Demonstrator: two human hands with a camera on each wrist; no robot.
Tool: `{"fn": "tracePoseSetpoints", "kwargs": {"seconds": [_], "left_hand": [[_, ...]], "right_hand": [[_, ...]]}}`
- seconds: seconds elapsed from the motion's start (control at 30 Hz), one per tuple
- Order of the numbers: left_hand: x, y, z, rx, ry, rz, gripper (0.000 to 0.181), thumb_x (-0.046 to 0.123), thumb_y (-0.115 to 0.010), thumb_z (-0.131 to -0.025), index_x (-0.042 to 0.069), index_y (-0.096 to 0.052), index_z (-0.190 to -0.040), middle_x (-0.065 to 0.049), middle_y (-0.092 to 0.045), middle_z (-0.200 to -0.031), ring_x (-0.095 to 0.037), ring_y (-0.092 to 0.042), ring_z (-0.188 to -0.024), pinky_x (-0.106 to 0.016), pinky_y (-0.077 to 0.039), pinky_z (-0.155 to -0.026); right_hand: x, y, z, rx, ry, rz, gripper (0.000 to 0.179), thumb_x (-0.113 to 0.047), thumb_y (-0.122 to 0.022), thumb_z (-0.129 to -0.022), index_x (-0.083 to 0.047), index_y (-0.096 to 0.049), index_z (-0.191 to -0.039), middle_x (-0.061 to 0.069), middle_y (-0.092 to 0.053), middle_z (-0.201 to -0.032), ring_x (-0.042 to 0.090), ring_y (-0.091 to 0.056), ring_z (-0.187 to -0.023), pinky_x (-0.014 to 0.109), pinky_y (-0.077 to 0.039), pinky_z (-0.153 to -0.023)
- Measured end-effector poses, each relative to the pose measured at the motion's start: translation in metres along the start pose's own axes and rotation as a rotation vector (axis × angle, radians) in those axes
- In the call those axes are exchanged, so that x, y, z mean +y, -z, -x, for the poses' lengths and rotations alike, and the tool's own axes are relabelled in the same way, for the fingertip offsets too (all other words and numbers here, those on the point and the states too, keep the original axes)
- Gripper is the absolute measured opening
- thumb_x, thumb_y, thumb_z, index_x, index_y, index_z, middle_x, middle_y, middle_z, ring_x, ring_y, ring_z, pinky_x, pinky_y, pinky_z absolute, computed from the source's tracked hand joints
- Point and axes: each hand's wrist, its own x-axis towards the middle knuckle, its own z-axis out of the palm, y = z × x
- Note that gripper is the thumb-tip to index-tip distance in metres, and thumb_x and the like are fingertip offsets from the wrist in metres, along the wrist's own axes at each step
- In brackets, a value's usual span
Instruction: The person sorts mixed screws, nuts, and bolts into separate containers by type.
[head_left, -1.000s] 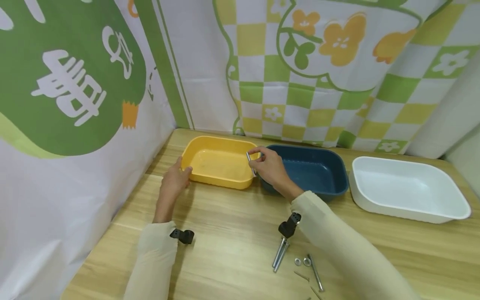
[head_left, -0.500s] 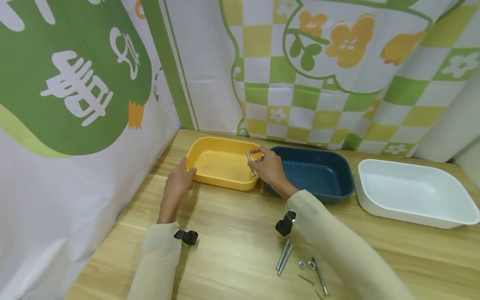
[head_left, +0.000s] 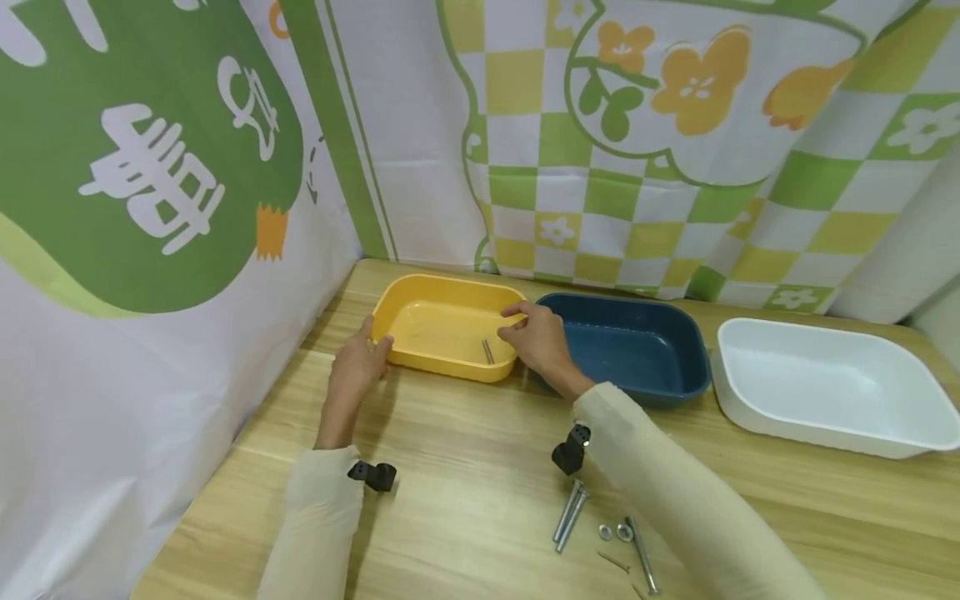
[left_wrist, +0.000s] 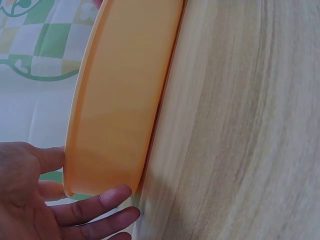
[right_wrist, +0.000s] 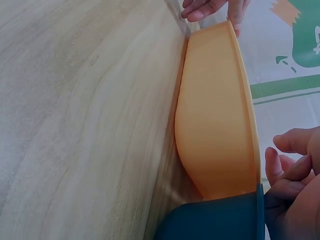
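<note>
On the table (head_left: 457, 517), the yellow tray (head_left: 427, 325) stands at the left, just beside the blue tray (head_left: 622, 346). It looks like thin, stiff plastic, light enough to skid, so the rim at a corner seems a fair hold. The left hand (head_left: 357, 360) holds its near left corner between thumb and forefinger, the other fingers spread. The right hand (head_left: 542, 337) is at its right end, fingers partly bent, thumb and forefinger apart, pinching nothing. The bolt (head_left: 487, 352) is inside the yellow tray towards the near right corner; whether it has settled I cannot tell. It should be rigid, dense for its size and slick: best pinched mid-shank.
</note>
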Motion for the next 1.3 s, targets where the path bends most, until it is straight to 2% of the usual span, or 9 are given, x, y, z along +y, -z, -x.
{"fn": "tracePoseSetpoints", "kwargs": {"seconds": [0.43,0.6,0.7,0.83,0.9,0.93,1.03,1.13,1.3], "left_hand": [[0.004,0.001,0.002,-0.011,0.024,-0.019,0.069,0.033,-0.049,-0.106,0.006,-0.016,-0.16,-0.015,-0.069,-0.075,-0.016,-0.056,-0.05,-0.023,-0.03,-0.04],[0.004,0.001,0.004,-0.012,0.02,-0.016,0.069,0.033,-0.049,-0.106,0.006,-0.016,-0.16,-0.016,-0.071,-0.079,-0.017,-0.057,-0.051,-0.024,-0.03,-0.041],[0.004,0.001,0.003,-0.022,0.025,-0.017,0.069,0.035,-0.049,-0.106,0.008,-0.015,-0.161,-0.016,-0.071,-0.079,-0.02,-0.06,-0.055,-0.023,-0.03,-0.041],[0.004,0.004,0.003,-0.033,0.057,-0.027,0.07,0.039,-0.047,-0.106,0.012,-0.013,-0.161,-0.014,-0.07,-0.08,-0.023,-0.064,-0.063,-0.024,-0.032,-0.043],[0.005,0.005,0.003,-0.037,0.073,-0.034,0.07,0.039,-0.046,-0.106,0.014,-0.012,-0.162,-0.014,-0.07,-0.08,-0.023,-0.064,-0.065,-0.026,-0.033,-0.045],[0.005,0.006,0.003,-0.039,0.076,-0.037,0.07,0.039,-0.046,-0.107,0.014,-0.012,-0.162,-0.014,-0.069,-0.08,-0.023,-0.064,-0.066,-0.027,-0.034,-0.046],[0.005,0.008,0.003,-0.046,0.072,-0.047,0.07,0.039,-0.046,-0.106,0.013,-0.012,-0.162,-0.013,-0.07,-0.079,-0.021,-0.064,-0.064,-0.027,-0.035,-0.046],[0.004,0.007,0.002,-0.053,0.067,-0.042,0.07,0.038,-0.046,-0.106,0.012,-0.011,-0.162,-0.014,-0.07,-0.08,-0.02,-0.062,-0.061,-0.027,-0.035,-0.047],[0.007,0.003,0.001,-0.051,0.07,-0.034,0.07,0.038,-0.045,-0.107,0.012,-0.011,-0.162,-0.014,-0.07,-0.079,-0.023,-0.066,-0.07,-0.036,-0.04,-0.059]], "right_hand": [[0.003,0.01,0.011,-0.03,0.008,-0.027,0.034,-0.016,-0.072,-0.093,-0.006,-0.068,-0.125,0.009,-0.071,-0.094,0.025,-0.066,-0.081,0.037,-0.052,-0.068],[0.007,0.019,0.018,-0.089,0.039,-0.108,0.038,-0.019,-0.068,-0.097,-0.006,-0.063,-0.131,0.011,-0.071,-0.096,0.035,-0.067,-0.088,0.036,-0.047,-0.065],[0.01,0.027,0.023,-0.122,0.054,-0.162,0.037,-0.02,-0.064,-0.1,-0.006,-0.061,-0.134,0.012,-0.073,-0.097,0.034,-0.067,-0.092,0.033,-0.043,-0.064],[0.013,0.038,0.033,-0.155,0.04,-0.19,0.037,-0.023,-0.06,-0.102,-0.009,-0.058,-0.137,0.013,-0.073,-0.101,0.023,-0.057,-0.062,0.029,-0.036,-0.053],[0.015,0.044,0.038,-0.166,0.029,-0.194,0.038,-0.024,-0.059,-0.102,-0.01,-0.058,-0.138,0.012,-0.073,-0.102,0.019,-0.047,-0.055,0.029,-0.034,-0.049],[0.016,0.047,0.041,-0.17,0.023,-0.192,0.038,-0.024,-0.059,-0.103,-0.01,-0.057,-0.138,0.012,-0.073,-0.103,0.019,-0.044,-0.053,0.029,-0.036,-0.049],[0.022,0.057,0.05,-0.179,0.007,-0.198,0.039,-0.024,-0.058,-0.103,-0.009,-0.056,-0.138,0.012,-0.073,-0.106,0.027,-0.055,-0.064,0.031,-0.042,-0.056],[0.031,0.067,0.058,-0.185,-0.01,-0.205,0.04,-0.025,-0.058,-0.103,-0.008,-0.055,-0.139,0.012,-0.072,-0.109,0.033,-0.058,-0.071,0.032,-0.042,-0.057],[0.045,0.084,0.071,-0.171,-0.034,-0.21,0.039,-0.025,-0.057,-0.103,-0.008,-0.055,-0.139,0.014,-0.072,-0.109,0.017,-0.041,-0.052,0.027,-0.034,-0.049]]}}
